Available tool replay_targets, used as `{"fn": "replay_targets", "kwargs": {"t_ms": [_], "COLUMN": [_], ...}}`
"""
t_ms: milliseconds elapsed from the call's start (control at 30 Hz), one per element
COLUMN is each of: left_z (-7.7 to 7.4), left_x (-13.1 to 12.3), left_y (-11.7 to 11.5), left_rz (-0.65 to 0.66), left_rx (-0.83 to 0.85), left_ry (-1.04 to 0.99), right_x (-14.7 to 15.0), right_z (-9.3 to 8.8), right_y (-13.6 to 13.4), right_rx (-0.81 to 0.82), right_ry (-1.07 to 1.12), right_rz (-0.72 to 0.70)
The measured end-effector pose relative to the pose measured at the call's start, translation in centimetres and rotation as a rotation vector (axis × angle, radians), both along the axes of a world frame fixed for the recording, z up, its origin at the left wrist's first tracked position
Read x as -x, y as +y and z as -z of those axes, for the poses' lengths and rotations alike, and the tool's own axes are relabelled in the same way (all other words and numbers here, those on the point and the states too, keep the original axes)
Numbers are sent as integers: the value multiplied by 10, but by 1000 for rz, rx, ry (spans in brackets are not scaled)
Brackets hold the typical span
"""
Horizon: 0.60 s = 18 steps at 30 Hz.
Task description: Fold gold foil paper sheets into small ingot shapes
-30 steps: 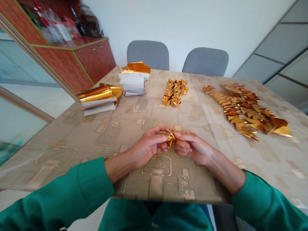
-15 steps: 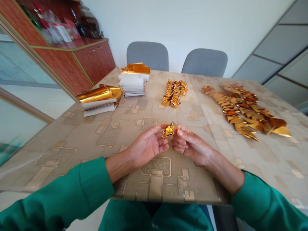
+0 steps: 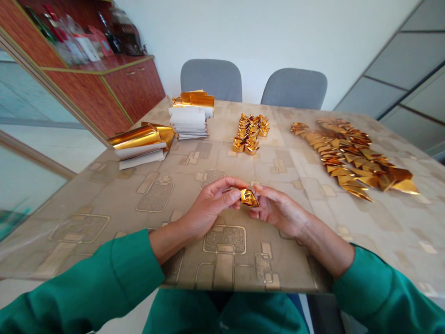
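Note:
A small folded piece of gold foil paper (image 3: 249,198) sits between my fingertips, above the middle of the table. My left hand (image 3: 212,202) pinches it from the left, and my right hand (image 3: 278,209) grips it from the right. Farther off, a rows-like heap of folded gold foil pieces (image 3: 248,134) stands on the tabletop. To its right lies a long overlapping band of triangular gold folds (image 3: 347,157). Two stacks of gold-and-white paper sheets (image 3: 191,116) (image 3: 141,146) rest at the far left.
The patterned beige table cover (image 3: 86,204) spreads under everything, with its near edge against my lap. Two grey chairs (image 3: 211,79) (image 3: 294,88) stand beyond the far side. A red-brown cabinet (image 3: 135,86) holding bottles and bags stands at the back left.
The gold piece has turned and dropped slightly between my fingers, its shiny face now tilted differently. My left fingers have curled over its left side.

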<state>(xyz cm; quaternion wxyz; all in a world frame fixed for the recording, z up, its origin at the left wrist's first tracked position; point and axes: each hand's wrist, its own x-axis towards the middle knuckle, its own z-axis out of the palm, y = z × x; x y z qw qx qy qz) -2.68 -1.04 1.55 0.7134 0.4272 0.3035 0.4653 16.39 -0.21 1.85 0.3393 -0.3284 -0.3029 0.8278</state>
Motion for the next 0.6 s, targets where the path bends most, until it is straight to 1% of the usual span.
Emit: {"fn": "replay_targets", "kwargs": {"t_ms": [133, 200, 300, 400, 467, 600], "left_z": [-1, -2, -1, -1, -2, -6], "left_x": [-1, -2, -4, -5, -7, -11], "left_y": [-1, -3, -5, -6, -7, -12], "left_rz": [50, 56, 18, -34, -68, -147], "left_rx": [131, 182, 185, 134, 93, 20], "left_ry": [-155, -163, -101, -28, 47, 221], "right_x": [2, 3, 4, 3, 3, 6], "right_z": [4, 4, 3, 1, 0, -3], "right_y": [-2, -2, -3, -5, -6, -8], "right_rx": [34, 13, -61, -160, -249, -468], "right_ry": [48, 54, 6, -75, -169, -425], "right_rz": [38, 46, 12, -9, -8, -15]}}
